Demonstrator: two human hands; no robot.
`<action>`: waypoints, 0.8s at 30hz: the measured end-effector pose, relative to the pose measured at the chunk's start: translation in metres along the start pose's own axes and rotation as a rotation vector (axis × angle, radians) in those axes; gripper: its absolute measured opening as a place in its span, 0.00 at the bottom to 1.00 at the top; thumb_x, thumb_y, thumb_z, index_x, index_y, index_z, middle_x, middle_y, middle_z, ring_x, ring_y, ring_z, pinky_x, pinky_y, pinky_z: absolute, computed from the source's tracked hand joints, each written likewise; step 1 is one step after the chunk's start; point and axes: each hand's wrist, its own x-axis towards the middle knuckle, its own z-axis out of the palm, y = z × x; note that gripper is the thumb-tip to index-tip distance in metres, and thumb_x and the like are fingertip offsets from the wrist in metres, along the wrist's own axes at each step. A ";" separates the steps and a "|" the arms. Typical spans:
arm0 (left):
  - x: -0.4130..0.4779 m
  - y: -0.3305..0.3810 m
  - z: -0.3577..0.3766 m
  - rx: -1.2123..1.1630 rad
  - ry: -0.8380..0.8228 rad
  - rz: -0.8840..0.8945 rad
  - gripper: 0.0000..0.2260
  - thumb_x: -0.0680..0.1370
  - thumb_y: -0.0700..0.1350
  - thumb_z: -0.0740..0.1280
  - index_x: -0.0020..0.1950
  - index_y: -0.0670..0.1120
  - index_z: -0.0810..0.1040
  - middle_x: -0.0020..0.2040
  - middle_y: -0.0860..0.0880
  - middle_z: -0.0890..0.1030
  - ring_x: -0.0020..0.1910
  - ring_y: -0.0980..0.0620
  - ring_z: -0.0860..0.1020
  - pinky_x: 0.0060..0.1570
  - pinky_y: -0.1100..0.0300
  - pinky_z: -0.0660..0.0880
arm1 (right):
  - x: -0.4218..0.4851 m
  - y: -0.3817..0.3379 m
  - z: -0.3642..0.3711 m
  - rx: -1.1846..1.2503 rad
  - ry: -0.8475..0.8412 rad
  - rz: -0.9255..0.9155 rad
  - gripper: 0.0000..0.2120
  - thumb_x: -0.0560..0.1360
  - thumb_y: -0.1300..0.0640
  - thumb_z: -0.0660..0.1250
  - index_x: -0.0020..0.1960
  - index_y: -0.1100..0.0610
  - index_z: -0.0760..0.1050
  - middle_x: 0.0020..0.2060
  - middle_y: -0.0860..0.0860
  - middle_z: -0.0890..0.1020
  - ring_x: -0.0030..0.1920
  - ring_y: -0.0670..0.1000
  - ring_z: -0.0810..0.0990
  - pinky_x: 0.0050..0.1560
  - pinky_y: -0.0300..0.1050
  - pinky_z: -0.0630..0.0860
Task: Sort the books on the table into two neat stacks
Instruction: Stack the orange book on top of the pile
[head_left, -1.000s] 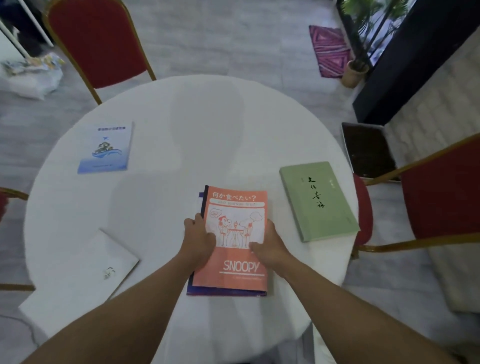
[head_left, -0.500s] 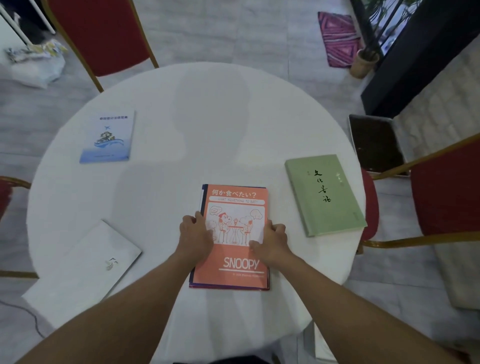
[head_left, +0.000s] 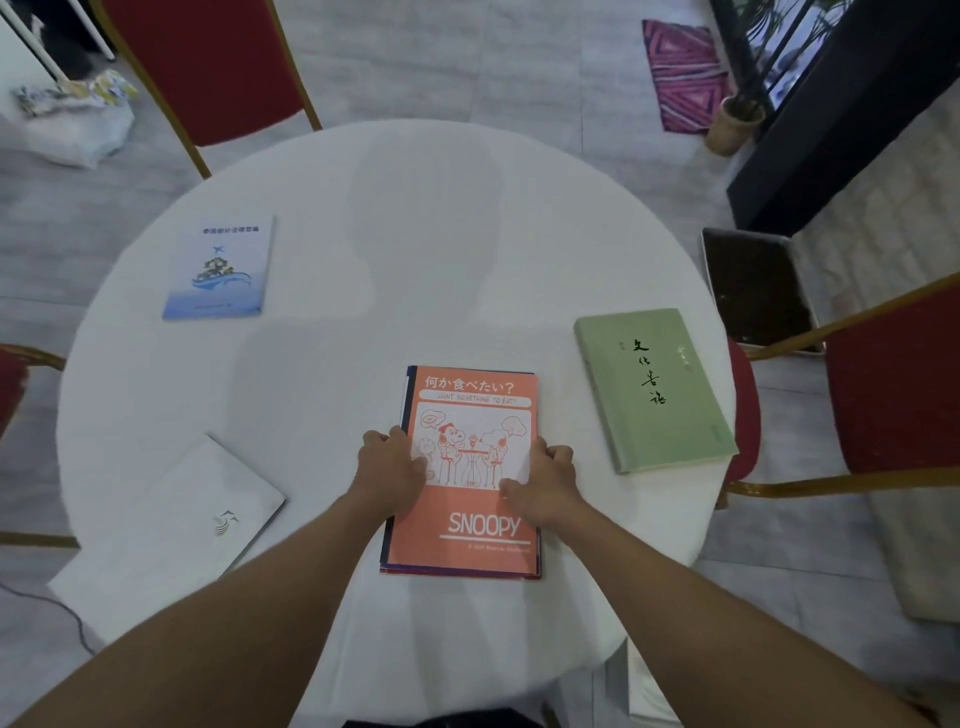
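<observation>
An orange Snoopy book (head_left: 470, 400) lies on top of a dark blue book whose edges show at its left and bottom, near the front middle of the round white table (head_left: 415, 234). My left hand (head_left: 392, 462) grips the stack's left edge and my right hand (head_left: 545, 480) grips its right edge. A green book (head_left: 654, 387) lies flat to the right. A light blue book (head_left: 221, 270) lies at the far left. A white book (head_left: 171, 530) lies at the front left, reaching over the table's edge.
Red chairs with gold frames stand at the far left (head_left: 208, 67), the right (head_left: 893, 384) and the left edge (head_left: 15, 384). A dark planter tray (head_left: 756, 291) sits on the floor right of the table. A potted plant (head_left: 735, 122) and a pink rug (head_left: 683, 73) lie beyond.
Both hands have squared the orange book on the dark blue one, so less blue shows at the left. The stack now lies straighter.
</observation>
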 end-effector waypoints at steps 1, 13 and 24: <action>0.000 -0.001 0.000 -0.005 -0.003 -0.003 0.15 0.82 0.49 0.61 0.65 0.44 0.68 0.66 0.42 0.68 0.60 0.46 0.75 0.49 0.59 0.75 | 0.001 0.000 0.001 -0.001 -0.001 0.002 0.31 0.76 0.52 0.68 0.73 0.57 0.56 0.65 0.54 0.60 0.67 0.53 0.67 0.61 0.44 0.73; 0.002 -0.007 -0.001 -0.009 -0.002 -0.008 0.17 0.82 0.48 0.62 0.69 0.44 0.65 0.68 0.41 0.67 0.63 0.45 0.73 0.55 0.56 0.76 | 0.007 -0.002 0.005 -0.012 -0.011 -0.003 0.30 0.76 0.51 0.69 0.71 0.55 0.57 0.65 0.53 0.60 0.64 0.52 0.67 0.57 0.43 0.73; 0.003 -0.010 -0.002 0.015 -0.020 0.019 0.16 0.82 0.49 0.61 0.67 0.44 0.66 0.66 0.41 0.69 0.60 0.46 0.74 0.51 0.58 0.76 | 0.005 -0.001 0.004 -0.010 -0.021 -0.002 0.31 0.77 0.50 0.68 0.73 0.55 0.56 0.67 0.53 0.60 0.67 0.54 0.67 0.61 0.47 0.74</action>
